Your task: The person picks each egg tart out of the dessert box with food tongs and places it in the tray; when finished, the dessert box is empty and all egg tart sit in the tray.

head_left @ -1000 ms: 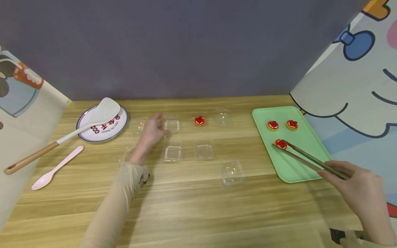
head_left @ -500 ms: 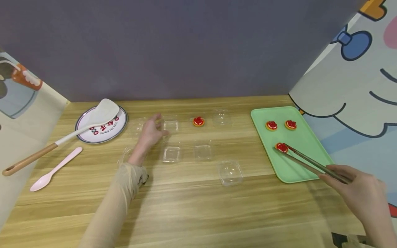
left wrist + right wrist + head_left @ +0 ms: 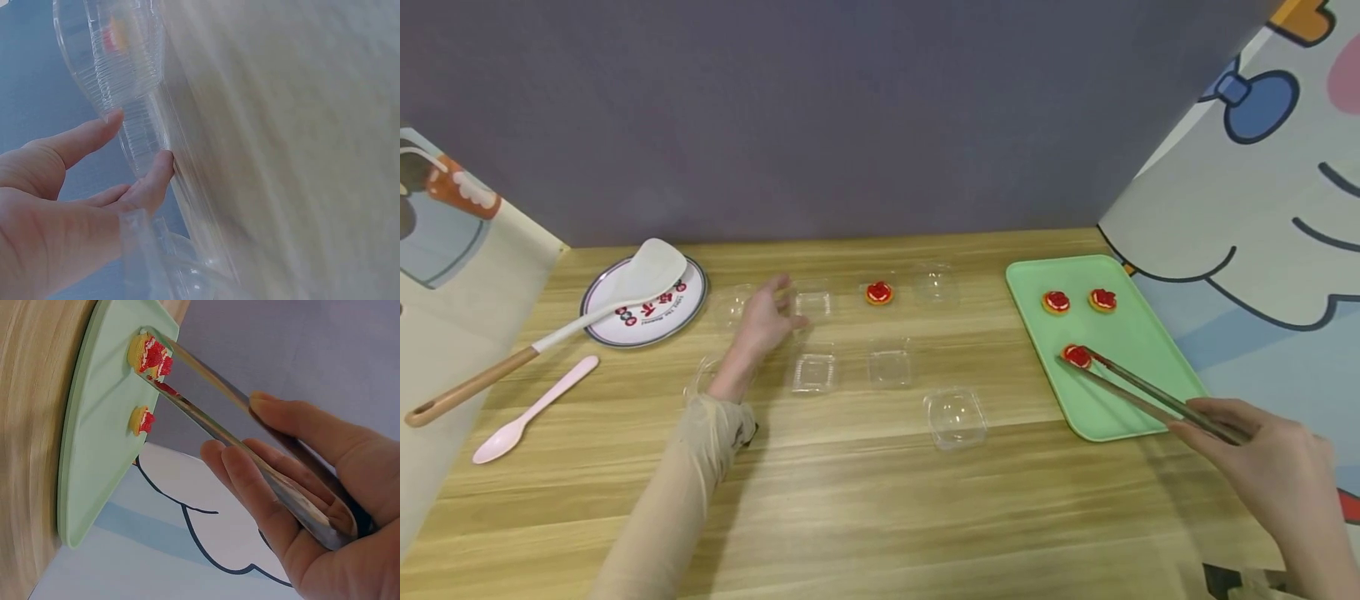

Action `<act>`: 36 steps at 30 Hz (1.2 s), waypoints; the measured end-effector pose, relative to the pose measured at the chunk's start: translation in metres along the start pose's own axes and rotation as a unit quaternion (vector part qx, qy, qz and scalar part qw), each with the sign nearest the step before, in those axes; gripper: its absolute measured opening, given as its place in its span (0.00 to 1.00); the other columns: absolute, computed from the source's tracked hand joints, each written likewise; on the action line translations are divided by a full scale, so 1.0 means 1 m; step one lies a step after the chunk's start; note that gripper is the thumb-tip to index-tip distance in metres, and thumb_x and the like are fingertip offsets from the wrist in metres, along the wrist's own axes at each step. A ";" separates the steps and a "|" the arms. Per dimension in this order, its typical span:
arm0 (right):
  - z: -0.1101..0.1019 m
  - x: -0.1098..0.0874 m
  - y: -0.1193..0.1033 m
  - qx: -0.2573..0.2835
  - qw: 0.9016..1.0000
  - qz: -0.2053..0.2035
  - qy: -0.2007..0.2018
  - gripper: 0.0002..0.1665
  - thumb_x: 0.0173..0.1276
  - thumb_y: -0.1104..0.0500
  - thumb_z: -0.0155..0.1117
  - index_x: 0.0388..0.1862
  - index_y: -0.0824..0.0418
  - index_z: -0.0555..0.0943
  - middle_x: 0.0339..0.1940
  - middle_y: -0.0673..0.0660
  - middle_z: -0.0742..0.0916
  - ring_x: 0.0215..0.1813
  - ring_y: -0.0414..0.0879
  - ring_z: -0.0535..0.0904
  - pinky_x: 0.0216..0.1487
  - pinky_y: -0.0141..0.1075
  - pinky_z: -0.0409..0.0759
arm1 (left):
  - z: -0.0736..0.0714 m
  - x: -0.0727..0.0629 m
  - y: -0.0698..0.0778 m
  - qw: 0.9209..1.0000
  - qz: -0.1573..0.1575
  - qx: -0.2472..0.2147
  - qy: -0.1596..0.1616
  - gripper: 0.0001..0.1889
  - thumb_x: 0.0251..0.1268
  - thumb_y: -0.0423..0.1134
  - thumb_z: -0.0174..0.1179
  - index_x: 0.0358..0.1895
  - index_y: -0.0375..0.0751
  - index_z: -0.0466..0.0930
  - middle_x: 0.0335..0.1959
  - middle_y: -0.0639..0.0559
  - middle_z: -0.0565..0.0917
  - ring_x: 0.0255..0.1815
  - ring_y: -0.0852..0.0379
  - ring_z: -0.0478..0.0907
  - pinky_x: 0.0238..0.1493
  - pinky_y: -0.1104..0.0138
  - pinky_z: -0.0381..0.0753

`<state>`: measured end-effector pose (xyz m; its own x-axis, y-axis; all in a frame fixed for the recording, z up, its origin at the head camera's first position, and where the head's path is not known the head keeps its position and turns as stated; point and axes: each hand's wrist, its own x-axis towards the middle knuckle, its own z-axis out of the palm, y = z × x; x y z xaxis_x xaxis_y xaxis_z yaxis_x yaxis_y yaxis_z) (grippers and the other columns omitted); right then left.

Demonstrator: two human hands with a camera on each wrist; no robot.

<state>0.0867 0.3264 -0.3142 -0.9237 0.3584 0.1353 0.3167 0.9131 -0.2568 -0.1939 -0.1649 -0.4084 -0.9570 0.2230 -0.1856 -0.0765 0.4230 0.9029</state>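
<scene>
In the head view my left hand (image 3: 763, 321) reaches over the table's left middle, fingers spread, beside a clear plastic box (image 3: 814, 304). Its thumb and fingertips are right at the edge of that box (image 3: 147, 134) in the left wrist view. My right hand (image 3: 1262, 450) grips metal tongs (image 3: 212, 422), their tips placed on either side of a small red-topped tart (image 3: 1077, 357) on the green tray (image 3: 1131, 400). Two more tarts, a left one (image 3: 1056, 302) and a right one (image 3: 1102, 300), lie farther back on the tray.
Another tart (image 3: 879, 292) sits in a clear box at the back. Several clear boxes and domed lids (image 3: 957, 418) spread over the wooden table (image 3: 880, 517). At left lie a plate (image 3: 625, 333) under a white spatula (image 3: 651, 271) and a pink spoon (image 3: 538, 408). A grey wall rises behind.
The tong tips shift slightly around the front tart, which moves a little right and then back left. My left hand keeps its place by the box.
</scene>
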 end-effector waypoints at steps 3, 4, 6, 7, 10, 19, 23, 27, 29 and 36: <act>0.001 -0.002 0.004 0.003 1.000 0.006 -0.005 0.27 0.67 0.53 0.81 0.54 0.73 0.85 0.47 0.77 0.89 0.50 0.78 0.83 0.40 0.53 0.76 | 0.000 0.000 0.000 1.000 -0.001 0.002 -0.002 0.48 0.65 0.21 0.68 0.85 0.31 0.52 0.85 0.36 0.57 0.81 0.34 0.63 0.79 0.49 0.71; 0.002 -0.002 0.005 0.005 1.000 0.008 -0.005 0.28 0.67 0.53 0.81 0.54 0.73 0.85 0.47 0.77 0.88 0.50 0.78 0.84 0.41 0.50 0.78 | 0.000 0.000 0.001 1.000 -0.002 0.002 -0.003 0.48 0.65 0.21 0.69 0.85 0.31 0.52 0.85 0.36 0.57 0.81 0.34 0.63 0.79 0.49 0.71; 0.000 -0.002 0.006 0.011 1.000 0.014 -0.008 0.29 0.67 0.52 0.81 0.55 0.74 0.85 0.49 0.79 0.88 0.49 0.77 0.84 0.38 0.46 0.82 | 0.000 0.000 0.001 1.000 -0.002 0.002 -0.005 0.48 0.65 0.21 0.69 0.85 0.31 0.52 0.85 0.35 0.57 0.81 0.34 0.63 0.79 0.49 0.70; 0.000 -0.002 0.006 0.012 1.000 0.017 -0.006 0.30 0.67 0.52 0.81 0.55 0.74 0.85 0.50 0.79 0.87 0.49 0.77 0.85 0.32 0.41 0.82 | 0.000 0.000 0.002 1.000 -0.003 0.002 -0.005 0.48 0.65 0.21 0.69 0.85 0.31 0.52 0.85 0.35 0.57 0.81 0.34 0.63 0.79 0.49 0.70; -0.003 -0.002 0.002 0.028 0.999 0.019 0.006 0.30 0.65 0.51 0.83 0.54 0.73 0.86 0.50 0.78 0.88 0.40 0.40 0.90 0.24 0.25 0.74 | 0.000 0.000 0.003 1.000 -0.004 0.000 -0.005 0.48 0.65 0.22 0.69 0.85 0.31 0.52 0.85 0.36 0.57 0.81 0.35 0.63 0.80 0.48 0.69; 0.001 0.003 -0.020 0.077 0.996 0.013 0.032 0.29 0.65 0.53 0.83 0.58 0.70 0.87 0.51 0.74 0.90 0.38 0.05 0.62 0.28 0.13 0.70 | 0.001 -0.001 0.009 1.000 0.005 0.020 0.004 0.48 0.66 0.26 0.70 0.85 0.32 0.53 0.85 0.34 0.58 0.82 0.35 0.60 0.82 0.46 0.64; 0.007 0.014 -0.034 0.098 0.994 -0.021 0.032 0.27 0.64 0.55 0.84 0.57 0.68 0.88 0.47 0.69 0.92 0.37 0.06 0.66 0.27 0.14 0.73 | 0.000 -0.002 0.015 0.998 0.024 0.048 0.015 0.47 0.67 0.28 0.70 0.85 0.33 0.54 0.84 0.31 0.59 0.83 0.33 0.57 0.84 0.43 0.59; 0.013 0.027 -0.050 0.123 0.991 -0.056 0.024 0.25 0.63 0.54 0.85 0.56 0.64 0.90 0.44 0.62 0.93 0.36 0.09 0.71 0.27 0.16 0.75 | 0.006 -0.003 0.024 0.997 0.051 0.062 0.015 0.45 0.68 0.29 0.71 0.84 0.30 0.56 0.82 0.29 0.61 0.81 0.31 0.60 0.84 0.43 0.59; 0.015 0.034 -0.059 0.138 0.988 -0.073 0.013 0.25 0.64 0.54 0.84 0.56 0.63 0.90 0.44 0.61 0.94 0.37 0.10 0.74 0.29 0.16 0.77 | 0.012 -0.002 0.030 0.996 0.059 0.060 0.013 0.44 0.68 0.29 0.71 0.83 0.29 0.57 0.81 0.28 0.62 0.80 0.30 0.62 0.83 0.43 0.62; 0.024 0.058 -0.103 0.195 0.970 -0.142 -0.017 0.19 0.67 0.58 0.82 0.54 0.64 0.90 0.43 0.63 0.93 0.37 0.17 0.81 0.34 0.17 0.82 | 0.034 0.003 0.042 0.996 0.082 0.026 -0.001 0.41 0.68 0.27 0.70 0.81 0.26 0.59 0.79 0.27 0.65 0.78 0.30 0.66 0.79 0.47 0.70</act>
<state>-0.0042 0.2486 -0.3034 -0.9705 0.0897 0.2239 -0.0518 0.8292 -0.5565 -0.1909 -0.1160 -0.3840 -0.9548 0.2946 -0.0384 0.0950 0.4250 0.9002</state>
